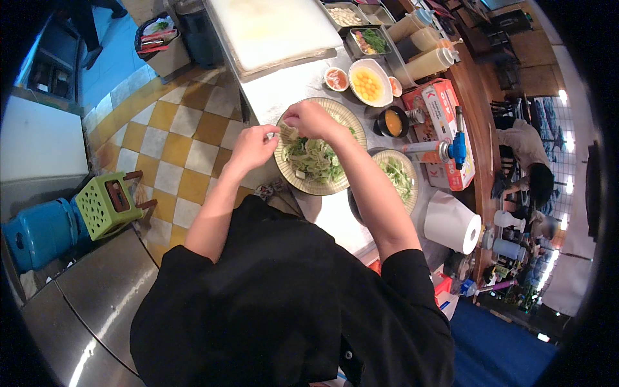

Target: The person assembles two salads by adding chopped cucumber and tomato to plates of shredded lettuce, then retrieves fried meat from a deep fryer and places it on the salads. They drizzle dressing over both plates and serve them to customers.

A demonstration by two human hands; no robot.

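Note:
A round, ribbed plate (282, 161) of shredded green salad (314, 160) lies on the counter in front of me. My right hand (313, 121) hangs over the far part of this plate with its fingers curled together; what they hold, if anything, is hidden. At the plate's left rim is my left hand (253, 148), thumb and fingers pinched closed on something too small to name. A second ribbed plate (412, 187) with similar greens sits to the right, partly behind my right forearm.
Beyond the plates stand a white bowl of egg yolks (369, 82), a small dish of reddish food (336, 79), a black bowl of orange liquid (391, 122) and a white cutting board (271, 32). To the right are a blue-headed torch (456, 151), a paper roll (451, 222) and squeeze bottles (431, 63).

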